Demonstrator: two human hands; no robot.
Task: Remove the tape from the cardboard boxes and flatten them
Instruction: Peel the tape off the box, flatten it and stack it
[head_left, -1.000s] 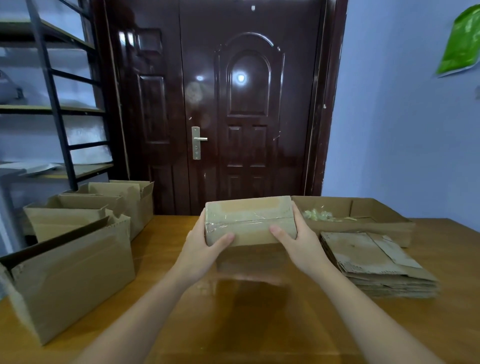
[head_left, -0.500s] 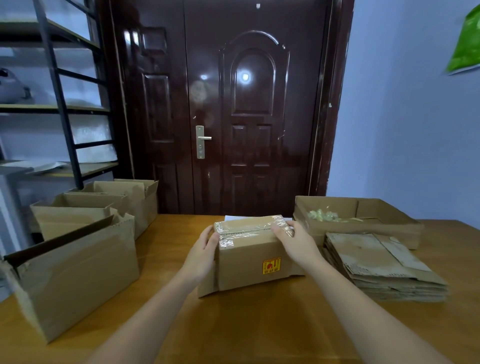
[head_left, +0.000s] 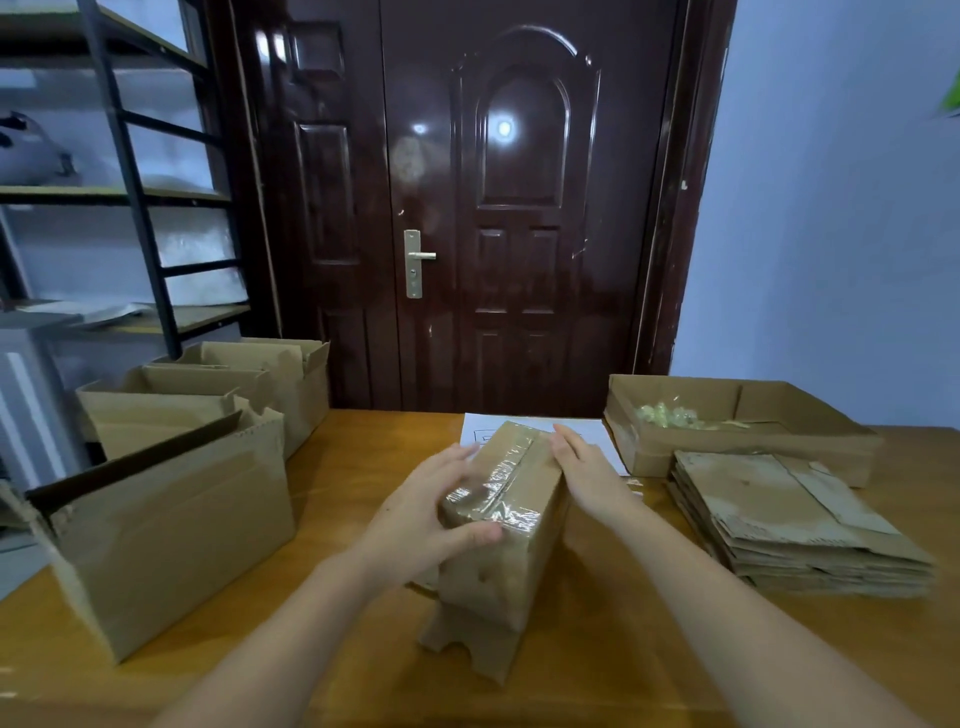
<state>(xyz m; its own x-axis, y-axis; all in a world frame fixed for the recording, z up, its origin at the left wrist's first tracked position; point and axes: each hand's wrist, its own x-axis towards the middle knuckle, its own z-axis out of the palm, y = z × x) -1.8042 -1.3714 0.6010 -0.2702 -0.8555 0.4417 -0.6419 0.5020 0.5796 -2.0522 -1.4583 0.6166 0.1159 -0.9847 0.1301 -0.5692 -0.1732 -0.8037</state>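
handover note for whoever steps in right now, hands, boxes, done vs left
Left hand: grips the near end of the taped box.
Right hand: open, flat against its right side.
The box stands on the table, tape still on top.
Done: flattened stack, pulled tape in the tray.
Left: strip and flatten this box, then the open boxes at left.
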